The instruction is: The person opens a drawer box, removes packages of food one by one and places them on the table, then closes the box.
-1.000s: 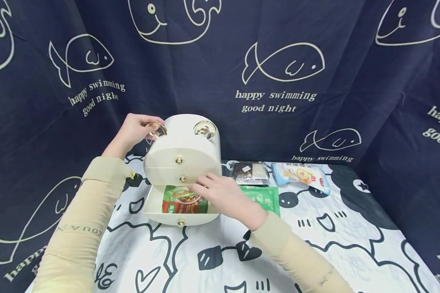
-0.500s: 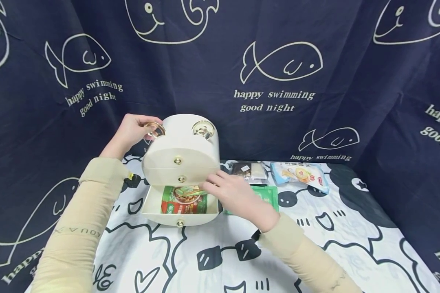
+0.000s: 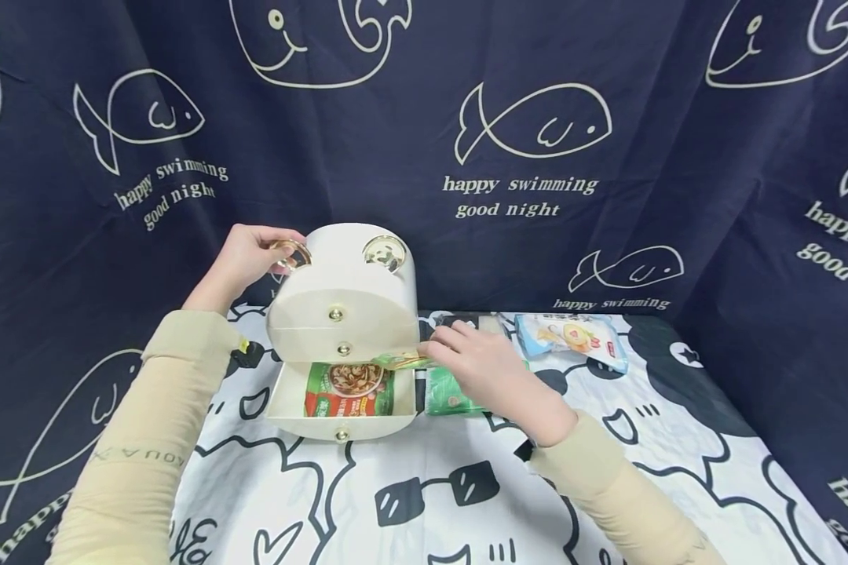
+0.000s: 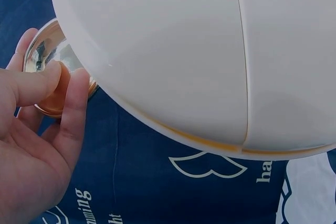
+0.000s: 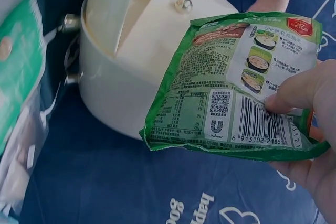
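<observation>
A white rounded drawer box with gold ears and small gold knobs stands on the table, its bottom drawer pulled out. My left hand pinches the left gold ear between thumb and fingers. Inside the open drawer lies a red and green food packet. My right hand grips another green packet by one end, thumb on its printed back. That packet is tilted at the drawer's right side; in the head view only a thin part of it shows.
To the right of the box lie a green pouch, a dark clear-wrapped packet, partly hidden by my right hand, and a blue and white bag. A dark blue curtain hangs behind the table.
My right hand has moved right, away from the drawer, lifting the green packet out and tilting it. My left hand has stayed on the ear. The view has shifted slightly.
</observation>
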Demonstrator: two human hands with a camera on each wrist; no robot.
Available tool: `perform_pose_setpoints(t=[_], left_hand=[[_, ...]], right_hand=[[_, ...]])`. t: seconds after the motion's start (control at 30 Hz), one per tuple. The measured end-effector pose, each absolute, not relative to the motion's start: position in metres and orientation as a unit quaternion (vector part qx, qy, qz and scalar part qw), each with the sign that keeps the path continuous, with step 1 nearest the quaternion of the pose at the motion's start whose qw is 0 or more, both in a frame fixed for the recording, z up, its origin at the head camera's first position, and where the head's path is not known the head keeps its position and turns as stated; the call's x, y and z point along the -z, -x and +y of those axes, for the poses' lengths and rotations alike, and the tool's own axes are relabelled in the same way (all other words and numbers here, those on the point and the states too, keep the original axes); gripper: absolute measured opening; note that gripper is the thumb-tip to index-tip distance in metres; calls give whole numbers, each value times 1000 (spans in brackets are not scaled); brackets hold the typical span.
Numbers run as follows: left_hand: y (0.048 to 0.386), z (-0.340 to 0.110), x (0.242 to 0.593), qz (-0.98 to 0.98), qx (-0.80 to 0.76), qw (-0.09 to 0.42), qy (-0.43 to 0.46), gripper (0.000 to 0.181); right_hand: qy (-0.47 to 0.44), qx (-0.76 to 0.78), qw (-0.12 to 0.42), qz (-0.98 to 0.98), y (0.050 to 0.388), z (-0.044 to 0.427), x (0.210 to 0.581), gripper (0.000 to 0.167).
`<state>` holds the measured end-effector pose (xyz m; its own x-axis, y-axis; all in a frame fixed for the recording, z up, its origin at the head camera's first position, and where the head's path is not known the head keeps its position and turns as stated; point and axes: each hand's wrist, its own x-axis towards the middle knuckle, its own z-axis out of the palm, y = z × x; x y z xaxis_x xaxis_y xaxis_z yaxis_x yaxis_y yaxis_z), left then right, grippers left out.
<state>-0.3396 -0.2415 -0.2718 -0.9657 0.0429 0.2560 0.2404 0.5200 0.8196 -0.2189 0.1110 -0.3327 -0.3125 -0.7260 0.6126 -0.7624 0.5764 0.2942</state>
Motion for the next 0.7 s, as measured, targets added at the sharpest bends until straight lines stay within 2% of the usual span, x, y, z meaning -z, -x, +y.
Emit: perform_pose_setpoints(t=[0.23,0.53,0.7], left_hand=[[339,-243,273,-870,477,101,75,21],[339,-242,273,-874,470,100,73,22],[337,-241,270,-873,472,96,72,21]], right_hand=[[-451,-41,373,-809,216,132,328,40],[-432,-34,378,-818,214,163,328,34],[-440,-41,385,-810,213,180,327,37]])
